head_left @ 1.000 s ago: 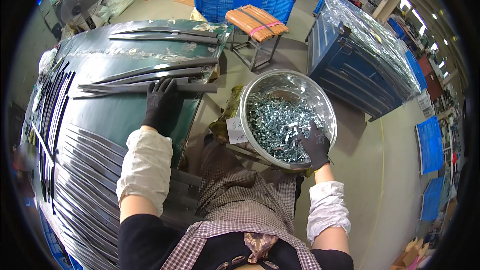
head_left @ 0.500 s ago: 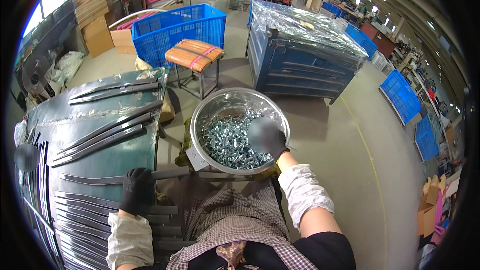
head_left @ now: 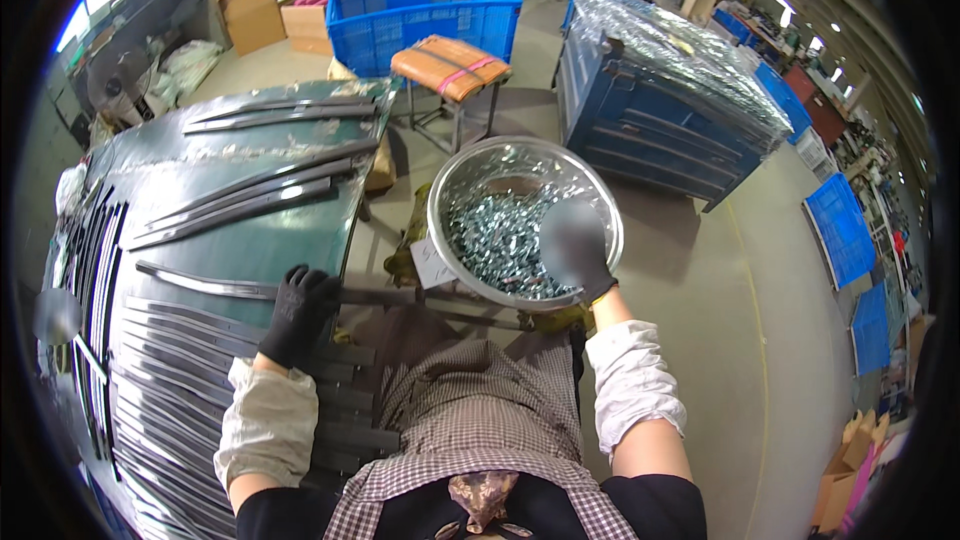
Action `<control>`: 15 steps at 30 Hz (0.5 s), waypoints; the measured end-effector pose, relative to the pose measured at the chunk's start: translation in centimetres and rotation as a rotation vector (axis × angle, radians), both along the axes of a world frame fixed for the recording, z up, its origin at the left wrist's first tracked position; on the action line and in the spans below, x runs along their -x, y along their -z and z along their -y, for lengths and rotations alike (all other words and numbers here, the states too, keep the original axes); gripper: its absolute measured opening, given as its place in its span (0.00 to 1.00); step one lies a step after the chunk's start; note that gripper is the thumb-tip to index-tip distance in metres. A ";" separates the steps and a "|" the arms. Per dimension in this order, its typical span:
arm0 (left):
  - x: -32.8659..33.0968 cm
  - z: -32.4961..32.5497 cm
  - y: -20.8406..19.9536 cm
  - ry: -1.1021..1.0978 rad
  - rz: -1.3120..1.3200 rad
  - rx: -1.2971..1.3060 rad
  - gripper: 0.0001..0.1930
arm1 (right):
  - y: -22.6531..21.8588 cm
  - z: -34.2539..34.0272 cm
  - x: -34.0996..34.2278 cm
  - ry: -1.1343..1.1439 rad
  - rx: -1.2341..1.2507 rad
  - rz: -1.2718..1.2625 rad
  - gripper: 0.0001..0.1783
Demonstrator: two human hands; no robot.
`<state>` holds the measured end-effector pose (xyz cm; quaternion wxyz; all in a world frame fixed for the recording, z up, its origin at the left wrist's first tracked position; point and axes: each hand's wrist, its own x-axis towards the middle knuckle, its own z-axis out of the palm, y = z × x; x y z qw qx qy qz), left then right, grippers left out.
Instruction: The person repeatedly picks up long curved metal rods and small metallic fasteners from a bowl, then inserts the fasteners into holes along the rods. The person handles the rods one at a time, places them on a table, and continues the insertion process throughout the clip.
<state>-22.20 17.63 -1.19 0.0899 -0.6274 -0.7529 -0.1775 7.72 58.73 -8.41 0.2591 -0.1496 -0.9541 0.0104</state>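
Note:
My left hand (head_left: 302,312), in a black glove, is closed round a long black metal strip (head_left: 215,285). That strip lies across the green table (head_left: 250,175), and its right end sticks out past the table edge toward the bowl. My right hand (head_left: 577,248), also in a black glove, is down in a wide shiny metal bowl (head_left: 440,240). It touches a heap of small silvery metal parts (head_left: 495,240), too small to name. A blur hides the fingers of that hand. Several similar strips (head_left: 180,370) lie side by side, nearer to me than the held one.
More black strips (head_left: 260,195) rest farther back on the table. A paper tag (head_left: 432,263) is at the bowl's left rim. Beyond the bowl are a wooden-topped stool (head_left: 450,66), a blue plastic crate (head_left: 420,30) and a large blue metal bin (head_left: 660,120) with clear film over it.
The whole view has shifted, so the bowl and table appear farther right and higher. My left hand remains on the strip and my right hand remains in the bowl.

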 end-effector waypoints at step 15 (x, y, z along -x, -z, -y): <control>-1.0 0.0 1.5 0.102 0.166 -0.022 0.14 | 2.0 0.1 0.3 -0.065 0.074 -0.012 0.23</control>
